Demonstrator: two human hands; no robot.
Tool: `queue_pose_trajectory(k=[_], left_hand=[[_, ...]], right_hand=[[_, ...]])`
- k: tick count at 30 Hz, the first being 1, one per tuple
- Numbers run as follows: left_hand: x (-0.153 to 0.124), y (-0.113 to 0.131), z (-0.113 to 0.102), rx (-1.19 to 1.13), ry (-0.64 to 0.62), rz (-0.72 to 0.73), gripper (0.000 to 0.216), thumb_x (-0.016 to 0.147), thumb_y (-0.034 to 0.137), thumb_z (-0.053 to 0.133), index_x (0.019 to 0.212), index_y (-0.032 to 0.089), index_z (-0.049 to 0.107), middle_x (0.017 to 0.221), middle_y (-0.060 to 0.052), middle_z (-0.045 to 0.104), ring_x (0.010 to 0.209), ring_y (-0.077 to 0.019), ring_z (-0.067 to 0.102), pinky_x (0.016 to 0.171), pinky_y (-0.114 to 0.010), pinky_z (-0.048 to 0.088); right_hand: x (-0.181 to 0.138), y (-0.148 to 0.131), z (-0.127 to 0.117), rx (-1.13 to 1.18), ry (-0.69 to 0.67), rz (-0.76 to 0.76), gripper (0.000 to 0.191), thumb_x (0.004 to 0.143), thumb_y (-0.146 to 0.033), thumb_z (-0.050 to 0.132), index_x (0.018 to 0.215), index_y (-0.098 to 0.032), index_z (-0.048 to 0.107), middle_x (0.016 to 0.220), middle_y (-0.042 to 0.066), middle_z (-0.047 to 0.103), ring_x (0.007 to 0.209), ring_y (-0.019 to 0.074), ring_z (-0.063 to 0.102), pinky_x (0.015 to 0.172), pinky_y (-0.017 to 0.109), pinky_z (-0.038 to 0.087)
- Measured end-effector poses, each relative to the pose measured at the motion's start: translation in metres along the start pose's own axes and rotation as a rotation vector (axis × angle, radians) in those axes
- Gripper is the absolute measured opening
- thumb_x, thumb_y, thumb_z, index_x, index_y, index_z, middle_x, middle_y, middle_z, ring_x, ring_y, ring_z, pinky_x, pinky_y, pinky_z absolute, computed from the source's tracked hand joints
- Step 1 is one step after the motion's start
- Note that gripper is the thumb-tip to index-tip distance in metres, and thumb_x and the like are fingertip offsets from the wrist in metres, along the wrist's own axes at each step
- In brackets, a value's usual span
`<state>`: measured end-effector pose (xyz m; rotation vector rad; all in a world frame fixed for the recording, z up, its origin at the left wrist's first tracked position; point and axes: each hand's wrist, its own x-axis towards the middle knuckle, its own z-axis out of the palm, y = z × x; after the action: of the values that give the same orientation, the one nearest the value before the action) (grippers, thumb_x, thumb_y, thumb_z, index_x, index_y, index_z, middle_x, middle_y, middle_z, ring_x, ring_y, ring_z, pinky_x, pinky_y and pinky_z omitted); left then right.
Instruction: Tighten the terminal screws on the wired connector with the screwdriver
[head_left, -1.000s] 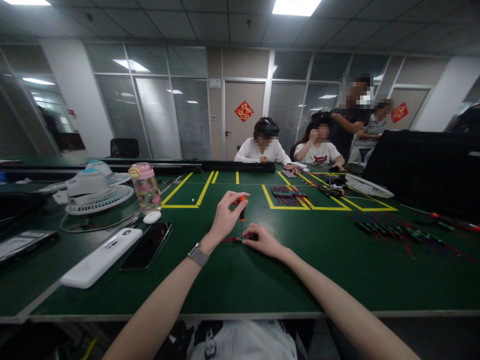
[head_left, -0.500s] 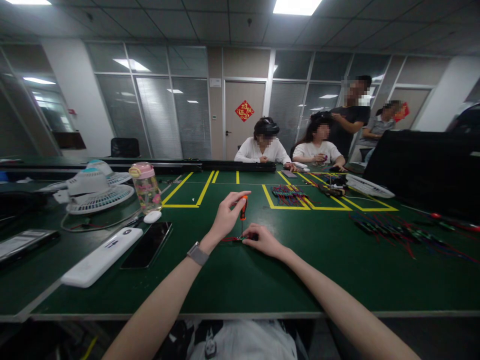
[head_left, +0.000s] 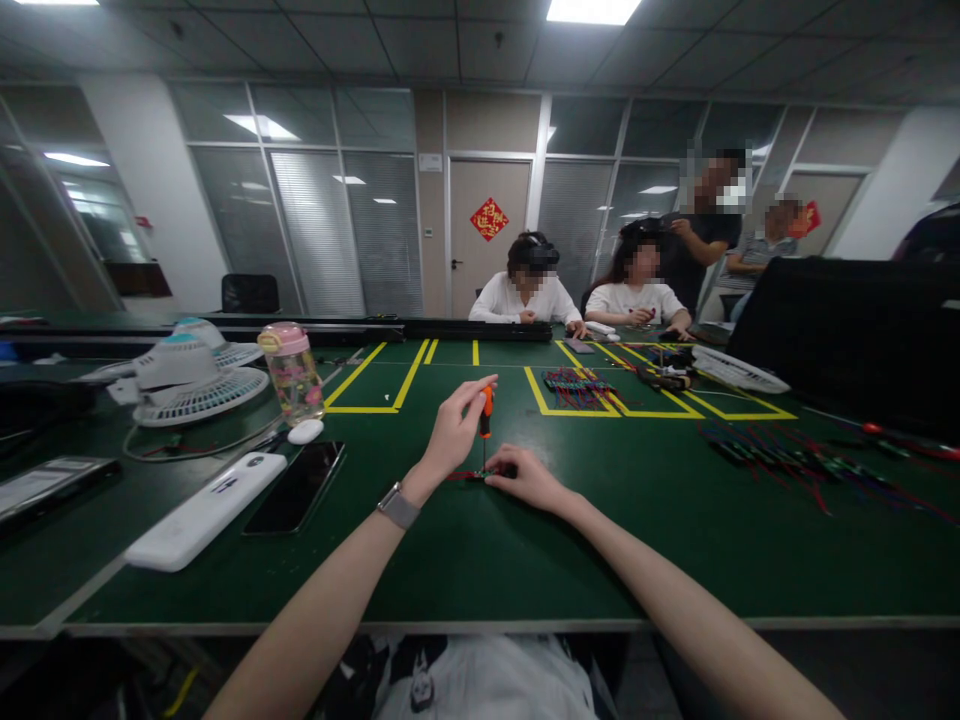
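An orange-and-black screwdriver (head_left: 486, 412) stands upright in my left hand (head_left: 456, 428), its handle pinched between thumb and fingers. The thin shaft points down at a small green circuit board (head_left: 480, 475) on the table; whether the tip sits in a screw is too small to tell. Red wires (head_left: 461, 476) run out from the board's left side. Closed on the board's right end is my right hand (head_left: 529, 474), its fingers curled low against the green table (head_left: 450, 570).
Left lie a dark phone (head_left: 296, 488), a white power bank (head_left: 206, 510), a bottle (head_left: 292, 372) and a white fan (head_left: 202, 395). Wired boards (head_left: 581, 390) sit within yellow tape ahead, more wired boards (head_left: 802, 462) to the right. A dark monitor (head_left: 847, 340) stands far right. People sit opposite.
My left hand's fingers have shifted slightly at the screwdriver's handle, which still stands upright. My right hand stays at the board.
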<state>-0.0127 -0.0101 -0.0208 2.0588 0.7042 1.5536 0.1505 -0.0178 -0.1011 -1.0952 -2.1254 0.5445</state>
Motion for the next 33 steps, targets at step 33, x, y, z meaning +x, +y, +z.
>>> queue_pose_trajectory(k=[33], left_hand=[[0.0009,-0.0006,-0.0004,0.055,0.077,-0.030,0.025,0.085,0.031,0.058,0.105,0.020,0.067,0.096,-0.005,0.060,0.088,-0.0147,0.059,0.079,-0.025,0.047]], right_hand=[[0.0002,-0.0024,-0.0014,-0.009,-0.005,0.002,0.014,0.075,-0.020,0.068,0.088,-0.015,0.070,0.078,0.002,0.059,0.067,0.0120,0.055,0.065,0.025,0.044]])
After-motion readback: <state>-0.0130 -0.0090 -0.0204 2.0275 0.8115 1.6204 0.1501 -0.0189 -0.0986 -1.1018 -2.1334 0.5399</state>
